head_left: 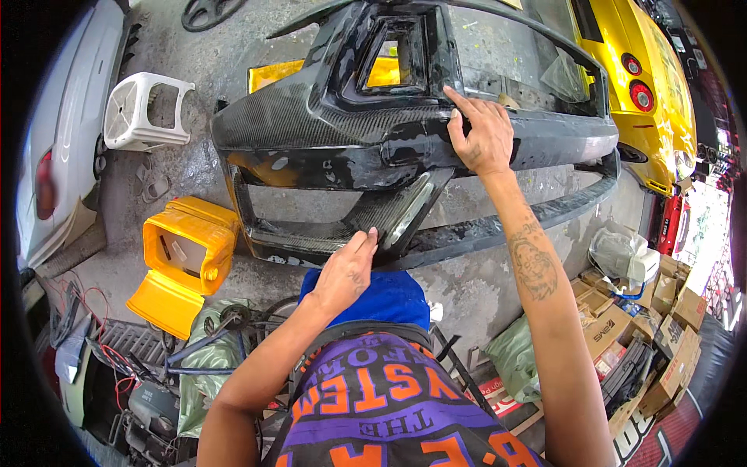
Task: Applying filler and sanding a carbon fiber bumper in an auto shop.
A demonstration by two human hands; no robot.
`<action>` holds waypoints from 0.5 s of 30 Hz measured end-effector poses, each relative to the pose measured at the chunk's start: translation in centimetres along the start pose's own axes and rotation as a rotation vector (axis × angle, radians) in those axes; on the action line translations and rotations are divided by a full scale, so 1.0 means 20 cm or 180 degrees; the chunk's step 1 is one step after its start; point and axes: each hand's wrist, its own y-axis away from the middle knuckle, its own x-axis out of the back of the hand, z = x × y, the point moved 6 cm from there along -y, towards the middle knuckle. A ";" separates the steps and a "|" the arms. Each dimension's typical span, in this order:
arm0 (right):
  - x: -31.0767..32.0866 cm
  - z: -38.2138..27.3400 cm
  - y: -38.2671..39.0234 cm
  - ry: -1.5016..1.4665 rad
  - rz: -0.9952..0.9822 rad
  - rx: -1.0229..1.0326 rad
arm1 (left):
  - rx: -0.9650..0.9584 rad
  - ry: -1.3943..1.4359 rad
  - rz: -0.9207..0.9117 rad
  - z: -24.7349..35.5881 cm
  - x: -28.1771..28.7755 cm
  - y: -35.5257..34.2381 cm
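Note:
A large black car bumper (pixel 560 136) with carbon-fibre weave stretches across the view in front of me. It has a square framed opening, a long lower lip and a slanted strut. My right hand (pixel 482 134) rests on its upper ridge, fingers spread, the index finger reaching toward the square opening's corner. My left hand (pixel 346 271) is at the lower lip beside the foot of the strut. Its fingers are bent and pressed together at the carbon surface, and the fingertips are partly hidden. Dull, patchy marks show on the bumper's surface.
A white plastic stool (pixel 148 117) and an opened yellow container (pixel 187 245) stand at left, near a silver car (pixel 74 117). A yellow car (pixel 650 93) is at far right. Cardboard boxes (pixel 611 331) are piled lower right; tangled cables and parts lie lower left.

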 end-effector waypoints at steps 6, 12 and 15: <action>-0.03 0.00 0.02 0.0034 -0.0047 -0.0031 | 0.0049 0.0050 0.0135 0.00 0.01 0.00; -0.01 0.02 0.00 0.0011 0.0024 0.0002 | 0.0106 -0.0009 0.0086 -0.01 -0.02 -0.04; -0.01 -0.01 0.00 0.0143 0.0012 -0.0002 | -0.0042 0.0344 0.0626 -0.01 0.00 -0.08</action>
